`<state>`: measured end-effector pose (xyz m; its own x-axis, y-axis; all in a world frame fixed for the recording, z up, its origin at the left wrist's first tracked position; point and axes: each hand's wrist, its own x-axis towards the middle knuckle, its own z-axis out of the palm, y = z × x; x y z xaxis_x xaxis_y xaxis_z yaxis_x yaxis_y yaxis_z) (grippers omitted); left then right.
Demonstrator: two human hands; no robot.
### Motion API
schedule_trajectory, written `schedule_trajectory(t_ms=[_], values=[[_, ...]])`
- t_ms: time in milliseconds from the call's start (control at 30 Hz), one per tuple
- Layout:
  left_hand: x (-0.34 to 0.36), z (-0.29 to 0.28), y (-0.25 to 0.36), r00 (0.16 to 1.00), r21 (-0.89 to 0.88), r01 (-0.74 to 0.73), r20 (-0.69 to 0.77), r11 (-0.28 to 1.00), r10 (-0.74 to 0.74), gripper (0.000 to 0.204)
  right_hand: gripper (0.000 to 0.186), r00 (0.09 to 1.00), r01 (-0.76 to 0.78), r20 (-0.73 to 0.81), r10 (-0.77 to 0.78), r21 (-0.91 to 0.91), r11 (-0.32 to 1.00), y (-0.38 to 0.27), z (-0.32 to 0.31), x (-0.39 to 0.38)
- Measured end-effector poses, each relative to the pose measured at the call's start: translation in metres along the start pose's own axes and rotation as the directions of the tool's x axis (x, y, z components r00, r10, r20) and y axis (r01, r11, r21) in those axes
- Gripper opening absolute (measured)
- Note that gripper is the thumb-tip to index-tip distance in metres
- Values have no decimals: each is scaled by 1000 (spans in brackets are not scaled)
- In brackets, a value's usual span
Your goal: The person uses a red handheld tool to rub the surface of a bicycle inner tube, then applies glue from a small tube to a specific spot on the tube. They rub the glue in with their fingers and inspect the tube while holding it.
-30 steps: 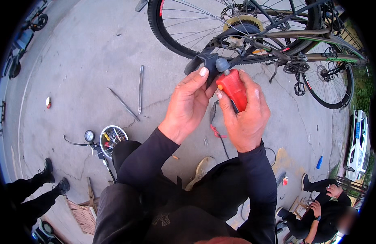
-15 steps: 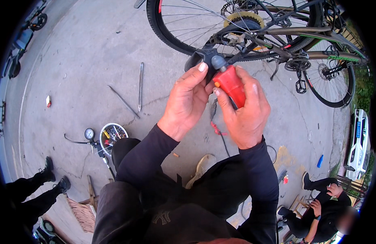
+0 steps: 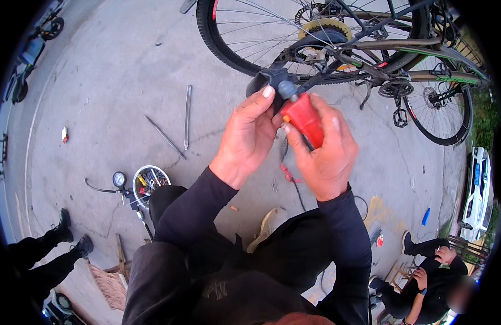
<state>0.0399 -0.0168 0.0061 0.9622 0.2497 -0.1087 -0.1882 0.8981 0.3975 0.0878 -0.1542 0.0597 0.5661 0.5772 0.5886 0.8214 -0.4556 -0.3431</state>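
My left hand (image 3: 246, 130) pinches a black rubber inner tube (image 3: 273, 76) between thumb and fingers. A folded stretch of the tube rises beyond the fingertips toward the bicycle's rear wheel (image 3: 205, 32). My right hand (image 3: 330, 149) is wrapped round a red hand-held grinder (image 3: 306, 120) with an orange button on its side. Its rounded grey tip (image 3: 287, 89) is right beside the tube; whether they touch I cannot tell. A cable (image 3: 287, 172) with a red part hangs below the hands.
Two metal bars (image 3: 187, 116) lie on the concrete to the left. A bucket of small parts (image 3: 137, 187) stands by my knee, beside a pressure gauge (image 3: 119, 179) with a hose. One person (image 3: 424, 276) sits at lower right; another's legs (image 3: 50, 238) show at left.
The grinder and my right hand have shifted slightly left and down along the tube. My left hand keeps its hold, nearly still.
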Motion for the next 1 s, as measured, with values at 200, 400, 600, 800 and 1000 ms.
schedule_trajectory(t_ms=[200, 400, 600, 800, 1000], values=[[-1, 0, 3, 1000, 30, -14, 10, 999, 14, 43, 64, 999, -32, 18, 32, -1, 999, -2, -1, 1], [-2, -3, 2, 1000, 19, -15, 11, 1000, 15, 40, 61, 999, -31, -9, 31, 13, 999, -3, -1, 2], [-2, -5, 1, 1000, 8, -9, -9, 1000, 9, 36, 61, 999, -41, -11, 42, 20, 999, -4, 0, 1], [-4, 2, -5, 999, 8, -26, -42, 1000, 27, 27, 61, 998, 28, -50, -27, 13, 1000, -3, 1, 4], [-5, -5, 3, 1000, 111, -21, -7, 994, 22, 40, 61, 1000, -12, 25, 11, 17, 1000, -11, -1, 1]])
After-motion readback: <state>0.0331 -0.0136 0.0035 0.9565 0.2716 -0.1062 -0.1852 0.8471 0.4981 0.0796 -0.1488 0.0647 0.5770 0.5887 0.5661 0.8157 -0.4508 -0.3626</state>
